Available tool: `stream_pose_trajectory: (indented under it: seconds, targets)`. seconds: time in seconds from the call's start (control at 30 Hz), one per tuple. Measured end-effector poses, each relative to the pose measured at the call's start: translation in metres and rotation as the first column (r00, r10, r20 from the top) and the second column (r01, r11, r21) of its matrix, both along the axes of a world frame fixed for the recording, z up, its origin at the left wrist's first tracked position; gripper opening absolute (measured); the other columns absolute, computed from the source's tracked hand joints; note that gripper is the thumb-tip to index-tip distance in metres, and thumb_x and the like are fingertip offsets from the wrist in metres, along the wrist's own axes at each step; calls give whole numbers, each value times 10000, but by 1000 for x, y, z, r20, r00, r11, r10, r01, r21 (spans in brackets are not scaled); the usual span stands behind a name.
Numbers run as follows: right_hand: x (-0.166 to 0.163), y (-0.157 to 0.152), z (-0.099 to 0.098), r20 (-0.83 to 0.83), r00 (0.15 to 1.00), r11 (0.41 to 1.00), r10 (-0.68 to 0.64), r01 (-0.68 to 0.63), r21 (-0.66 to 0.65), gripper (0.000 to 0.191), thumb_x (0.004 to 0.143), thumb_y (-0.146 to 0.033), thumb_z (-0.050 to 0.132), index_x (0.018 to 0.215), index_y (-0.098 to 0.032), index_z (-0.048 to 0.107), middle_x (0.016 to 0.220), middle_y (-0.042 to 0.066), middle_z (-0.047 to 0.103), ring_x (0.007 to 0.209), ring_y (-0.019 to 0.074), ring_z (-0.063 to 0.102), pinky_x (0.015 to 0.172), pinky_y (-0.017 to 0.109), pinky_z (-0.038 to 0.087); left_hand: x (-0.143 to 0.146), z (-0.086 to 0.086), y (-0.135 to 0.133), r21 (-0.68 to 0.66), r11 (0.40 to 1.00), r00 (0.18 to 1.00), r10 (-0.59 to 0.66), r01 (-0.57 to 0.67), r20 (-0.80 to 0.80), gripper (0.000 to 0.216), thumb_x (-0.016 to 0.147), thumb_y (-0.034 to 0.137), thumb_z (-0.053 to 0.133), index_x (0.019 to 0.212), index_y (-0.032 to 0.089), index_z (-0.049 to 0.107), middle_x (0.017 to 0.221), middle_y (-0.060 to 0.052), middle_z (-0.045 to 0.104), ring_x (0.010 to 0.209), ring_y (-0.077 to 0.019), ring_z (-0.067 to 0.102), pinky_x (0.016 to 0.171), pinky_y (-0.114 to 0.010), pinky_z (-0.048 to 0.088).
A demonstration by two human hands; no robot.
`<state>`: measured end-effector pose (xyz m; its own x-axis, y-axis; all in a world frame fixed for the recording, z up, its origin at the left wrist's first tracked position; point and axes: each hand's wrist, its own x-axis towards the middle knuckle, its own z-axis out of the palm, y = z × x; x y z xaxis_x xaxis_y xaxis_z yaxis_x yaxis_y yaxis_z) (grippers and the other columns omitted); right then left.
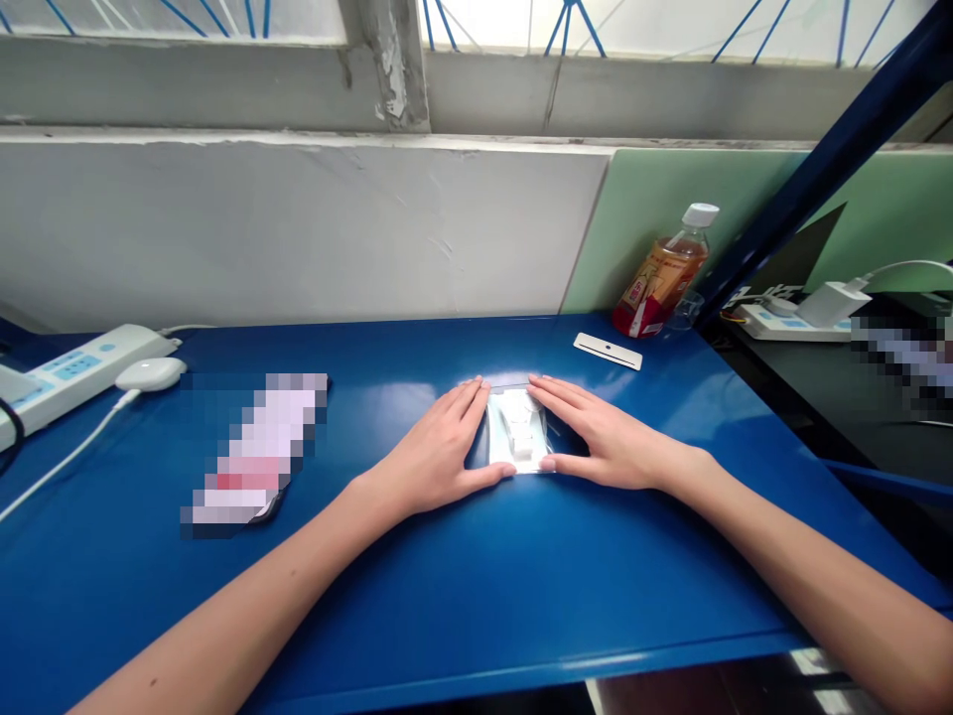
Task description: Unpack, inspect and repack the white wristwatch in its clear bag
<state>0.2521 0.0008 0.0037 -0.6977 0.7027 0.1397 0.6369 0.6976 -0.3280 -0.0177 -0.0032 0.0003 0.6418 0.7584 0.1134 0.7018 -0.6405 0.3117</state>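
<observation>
While both hands lie flat and open on the blue table (pixel 447 616), a small clear plastic bag (pixel 516 429) with white parts inside sits between them, about midway between the left and right edges and somewhat nearer the far edge than the near one. The left hand (pixel 439 452) rests palm down along the bag's left side, its thumb touching the bag's near left corner and its fingertips reaching the far left corner. The right hand (pixel 600 437) mirrors it on the right side, thumb at the near right corner, fingers stretched to the far edge of the bag. Neither hand grips anything; they press or steady the bag from both sides with fingers extended.

Toward the far right corner of the table stands a plastic bottle (pixel 666 273) of amber drink with a white cap, tilted against the green panel behind it. Just in front of it a thin white strip (pixel 608 351) lies flat. At the left edge a white power strip (pixel 70 372) lies with a white plug adapter (pixel 149 373) beside it, its cable running toward the near left. A blurred patch covers something between the adapter and the left hand.
</observation>
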Motion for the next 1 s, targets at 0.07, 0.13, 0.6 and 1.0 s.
stream_pose_trajectory:
  seconds: [0.07, 0.13, 0.6, 1.0]
  targets:
    - [0, 0, -1, -12, 1000, 999, -12, 12, 34, 757, 927, -535, 545, 1515, -100, 348, 1550, 231, 369, 1434, 349, 361, 1136, 540, 374, -1, 1, 0, 9, 1000, 1000, -19, 19, -19, 832, 937, 596, 480, 1521, 45, 264, 1574, -253, 287, 1467, -368, 266, 1162, -504, 302]
    - [-1, 1, -2, -33, 999, 996, -41, 43, 80, 661, 948, -473, 535, 1460, -68, 431, 1492, 238, 454, 1375, 346, 447, 1109, 513, 418, -2, 2, 0, 24, 999, 998, -46, 47, -31, 699, 997, 493, 401, 1513, 38, 281, 1575, -242, 293, 1473, -352, 256, 1171, -497, 290]
    - [-5, -3, 2, -204, 979, 980, -20, 60, 191, 287, 964, -279, 529, 1182, -148, 664, 1177, 140, 698, 1061, 258, 664, 915, 402, 551, -8, -4, 9, 54, 997, 998, -51, 49, 28, 579, 989, 487, 484, 1477, 184, 416, 1538, -177, 394, 1465, -364, 268, 1130, -554, 347]
    - [-4, 0, -1, -16, 999, 997, -31, 32, 72, 580, 1003, -437, 425, 1475, -102, 398, 1464, 220, 495, 1355, 339, 469, 1099, 543, 420, -26, 9, 21, 42, 999, 999, 13, -11, -45, 814, 842, 705, 566, 1408, 124, 496, 1485, -181, 475, 1397, -366, 400, 1134, -508, 354]
